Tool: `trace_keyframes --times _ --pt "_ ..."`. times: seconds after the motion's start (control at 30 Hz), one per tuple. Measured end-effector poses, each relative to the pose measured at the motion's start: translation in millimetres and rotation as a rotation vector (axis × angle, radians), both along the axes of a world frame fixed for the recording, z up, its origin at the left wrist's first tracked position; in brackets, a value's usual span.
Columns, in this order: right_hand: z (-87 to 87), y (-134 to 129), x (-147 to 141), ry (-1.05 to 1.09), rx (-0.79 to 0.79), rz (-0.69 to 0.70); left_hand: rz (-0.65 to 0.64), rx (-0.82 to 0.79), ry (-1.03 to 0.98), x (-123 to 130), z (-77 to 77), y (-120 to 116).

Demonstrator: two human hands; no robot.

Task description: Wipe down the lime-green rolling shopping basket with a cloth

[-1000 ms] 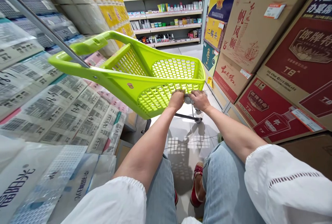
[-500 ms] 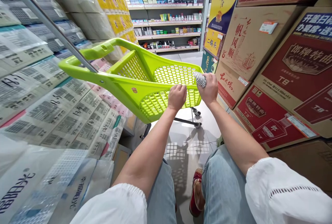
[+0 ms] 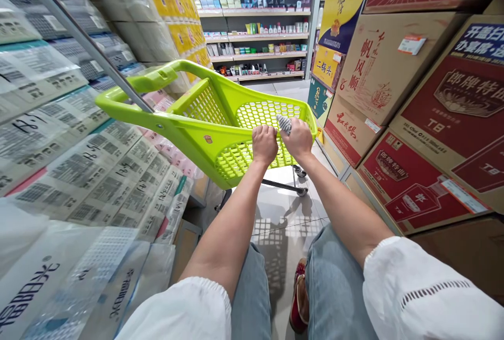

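A lime-green plastic shopping cart (image 3: 185, 138) stands sideways across the aisle, its basket holding nothing that I can see. My left hand (image 3: 264, 145) is closed over the near rim of the basket, fingers curled to the inside. Close beside it on the right, my right hand (image 3: 298, 138) grips a grey-and-white striped cloth (image 3: 284, 124) at the same rim. The cloth pokes out between thumb and fingers, and the rest of it is hidden in the hand.
Plastic-wrapped packs of paper (image 3: 98, 172) are stacked along the left side. Printed cardboard boxes (image 3: 397, 177) rise on the right. Shelves (image 3: 260, 35) of small goods stand at the far end. The cart's wheels (image 3: 302, 191) rest on the tiled floor.
My right hand has slid left along the rim with the cloth, coming closer to my left hand. My left hand stays on the rim; the view has shifted slightly.
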State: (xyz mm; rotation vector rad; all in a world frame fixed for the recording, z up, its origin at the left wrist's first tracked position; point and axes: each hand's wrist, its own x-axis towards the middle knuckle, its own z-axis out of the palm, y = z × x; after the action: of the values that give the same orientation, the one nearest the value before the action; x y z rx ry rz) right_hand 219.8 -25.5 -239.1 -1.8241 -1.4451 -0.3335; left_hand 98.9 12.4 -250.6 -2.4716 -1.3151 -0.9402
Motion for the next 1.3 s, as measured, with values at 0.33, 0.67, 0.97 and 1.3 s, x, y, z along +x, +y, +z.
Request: trace_keyframes --times 0.33,0.67,0.97,1.3 --pt "-8.8 -16.2 71.6 0.074 -0.031 -0.223 -0.058 -0.024 0.047 -10.6 7.7 -1.3" --pt "0.9 0.4 -0.6 -0.067 -0.05 -0.026 -0.061 -0.007 0.019 -7.8 4.2 -1.0" --pt "-6.0 -13.7 67.6 0.14 -0.083 -0.239 -0.082 -0.032 0.05 -13.7 8.2 -0.9" --pt "11.1 -6.3 -5.7 -0.011 -0.132 -0.05 -0.146 0.007 0.098 -13.8 8.6 -0.9"
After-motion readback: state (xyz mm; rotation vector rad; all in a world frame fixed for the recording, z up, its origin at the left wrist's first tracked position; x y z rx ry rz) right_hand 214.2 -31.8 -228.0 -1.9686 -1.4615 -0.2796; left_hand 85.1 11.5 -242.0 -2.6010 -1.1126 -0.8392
